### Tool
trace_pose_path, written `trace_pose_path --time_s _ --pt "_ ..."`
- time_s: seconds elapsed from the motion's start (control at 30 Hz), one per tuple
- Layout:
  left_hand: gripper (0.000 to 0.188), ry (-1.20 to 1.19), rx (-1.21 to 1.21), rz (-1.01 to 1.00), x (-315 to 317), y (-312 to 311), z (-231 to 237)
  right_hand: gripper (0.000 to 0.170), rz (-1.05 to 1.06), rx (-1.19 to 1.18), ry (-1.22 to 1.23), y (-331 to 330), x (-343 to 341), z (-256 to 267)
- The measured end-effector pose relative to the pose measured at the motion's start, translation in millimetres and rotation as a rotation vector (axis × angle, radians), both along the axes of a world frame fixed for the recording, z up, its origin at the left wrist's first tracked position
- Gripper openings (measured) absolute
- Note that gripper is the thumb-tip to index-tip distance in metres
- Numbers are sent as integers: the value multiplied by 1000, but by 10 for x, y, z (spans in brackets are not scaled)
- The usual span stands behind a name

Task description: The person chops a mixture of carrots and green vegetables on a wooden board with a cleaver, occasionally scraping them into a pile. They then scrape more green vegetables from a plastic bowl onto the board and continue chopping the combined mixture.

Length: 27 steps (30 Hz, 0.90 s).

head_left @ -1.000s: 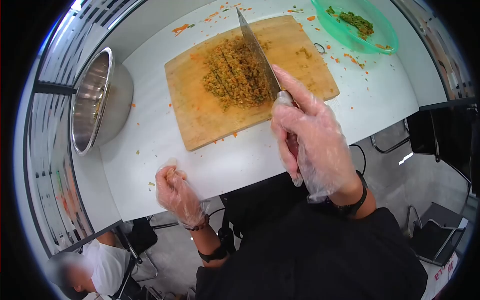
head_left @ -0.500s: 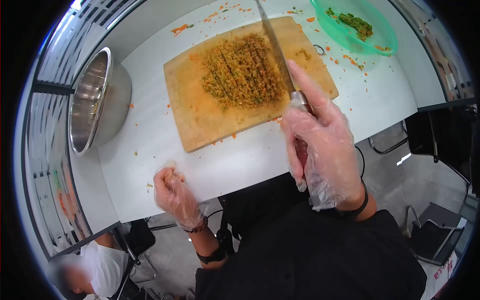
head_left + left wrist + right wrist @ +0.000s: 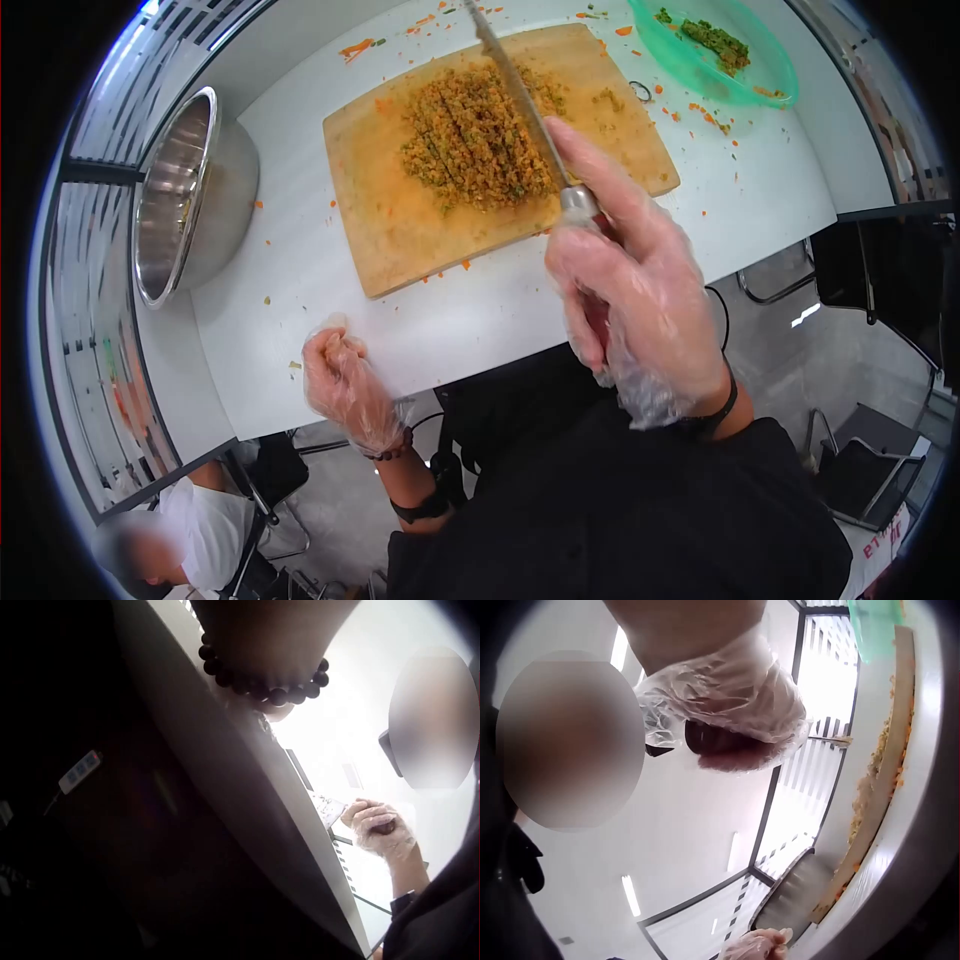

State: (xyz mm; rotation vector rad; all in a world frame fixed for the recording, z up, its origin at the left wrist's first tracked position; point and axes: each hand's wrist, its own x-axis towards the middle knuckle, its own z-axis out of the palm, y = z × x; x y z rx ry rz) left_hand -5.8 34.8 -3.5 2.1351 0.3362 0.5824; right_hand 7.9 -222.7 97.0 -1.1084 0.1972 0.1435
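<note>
My right hand (image 3: 640,280), in a clear plastic glove, grips the dark handle of a kitchen knife (image 3: 520,98), index finger stretched along the blade. Slantwise over a heap of finely minced orange-and-green vegetables (image 3: 470,140) runs the blade, its tip past the far edge of the wooden cutting board (image 3: 400,250). In the right wrist view the handle's butt (image 3: 699,738) sticks out of the gloved fist. Also gloved, my left hand (image 3: 350,385) rests near the table's front edge, fingers loosely curled around nothing; a beaded bracelet (image 3: 259,691) circles that wrist.
On the left a steel bowl (image 3: 228,190) stands tipped-looking by the partition. A green plastic basin (image 3: 665,65) with some green mince sits at the far right. Carrot scraps (image 3: 357,48) and a small dark ring (image 3: 640,91) lie around the board. Someone in white (image 3: 215,520) sits lower left.
The knife first moved right, off the heap, then back left over it, now seen more along its spine. My left hand has stayed in place.
</note>
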Motion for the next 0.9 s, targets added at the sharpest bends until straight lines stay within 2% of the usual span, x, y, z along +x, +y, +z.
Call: trace_pose_path --time_s 0.03,0.17,0.2,0.3,0.43,0.5,0.6,0.7,0.8,0.87,0.9 --pt "18 -12 -1 -4 5 10 -20 62 20 10 44 -1 38 11" --pt "17 -32 -70 -22 27 30 -69 66 54 29 -30 86 -15 -31" --pt "17 -25 -50 -20 13 32 -61 67 86 -14 -117 78 6 -104" --pt "16 -20 -21 -3 12 16 -42 68 80 22 29 135 87 -132" --pt "15 10 2 21 19 22 -12 67 120 16 -29 170 21 -21" --pt "15 6 12 18 -7 32 -9 66 146 40 17 106 118 -111" --pt "16 5 -55 23 19 28 -32 68 129 124 67 196 -2 84" --pt "17 28 -13 8 13 3 37 69 123 51 101 222 81 -51" --pt "17 -60 -68 -7 45 9 -29 70 139 -18 22 233 15 42" --pt "18 4 -19 16 8 -27 48 70 140 -47 -7 250 3 11" --pt "18 24 1 28 21 -55 83 70 145 -12 60 233 34 -5"
